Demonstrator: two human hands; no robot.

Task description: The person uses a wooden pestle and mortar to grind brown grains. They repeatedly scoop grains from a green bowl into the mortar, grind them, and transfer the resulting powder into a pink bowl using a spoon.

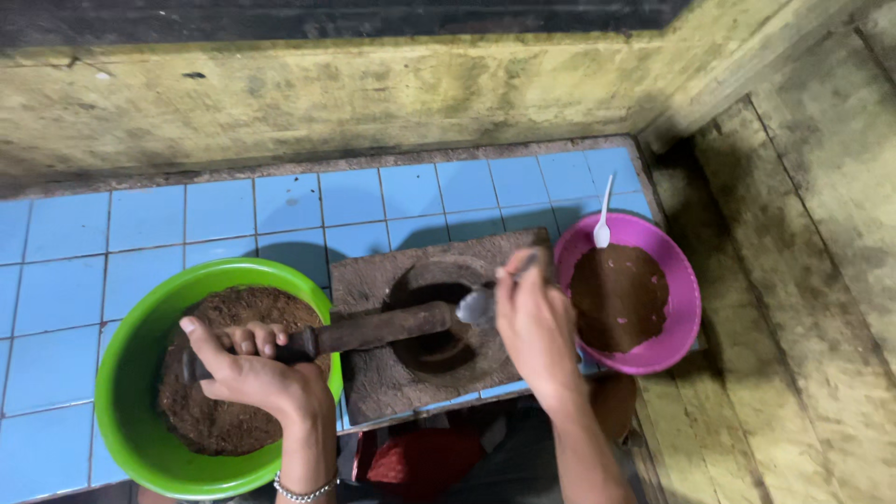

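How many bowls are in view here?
2. A green bowl of brown powder sits at the left under the left hand; a pink bowl with a white spoon sits at the right. None seem hidden.

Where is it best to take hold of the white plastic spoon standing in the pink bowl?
Probably the upper handle of the white plastic spoon, reached from above: its head sits in the brown powder, while the handle leans free over the far rim of the pink bowl.

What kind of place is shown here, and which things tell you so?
Probably a simple home kitchen. A stone mortar sits on a blue-tiled counter, with a green bowl and a pink bowl of brown ground material beside it, against a worn yellow wall.
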